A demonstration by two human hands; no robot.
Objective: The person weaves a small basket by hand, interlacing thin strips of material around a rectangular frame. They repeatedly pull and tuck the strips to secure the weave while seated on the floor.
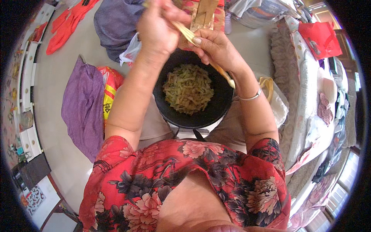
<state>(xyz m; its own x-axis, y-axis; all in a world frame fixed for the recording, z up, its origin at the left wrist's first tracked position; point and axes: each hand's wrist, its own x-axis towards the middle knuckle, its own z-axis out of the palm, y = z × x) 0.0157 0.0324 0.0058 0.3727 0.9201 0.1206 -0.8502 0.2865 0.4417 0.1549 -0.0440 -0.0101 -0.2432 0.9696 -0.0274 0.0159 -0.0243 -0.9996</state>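
Note:
A long, pale yellow, stalk-like piece (pixel 184 32) slants between my two hands above a black pan. My left hand (pixel 158 29), smeared by motion, is closed around its upper part. Thumb and fingers of my right hand (pixel 216 43) pinch it lower down. Its orange-brown lower part passes under my right wrist and ends in a whitish tip. I cannot make out exactly what it is. Below, the round black pan (pixel 166 104) holds a heap of greenish-brown strips (pixel 188 89). A wooden board with a raised piece (pixel 205 15) lies just beyond my hands.
Purple cloth (pixel 81 104) and a red-and-yellow bag (pixel 111 83) lie left of the pan. Dark blue cloth (pixel 116 27) and a red garment (pixel 71 27) are farther left. A clear plastic bag (pixel 276 100) sits beside my right forearm, near a cloth-covered couch (pixel 293 77).

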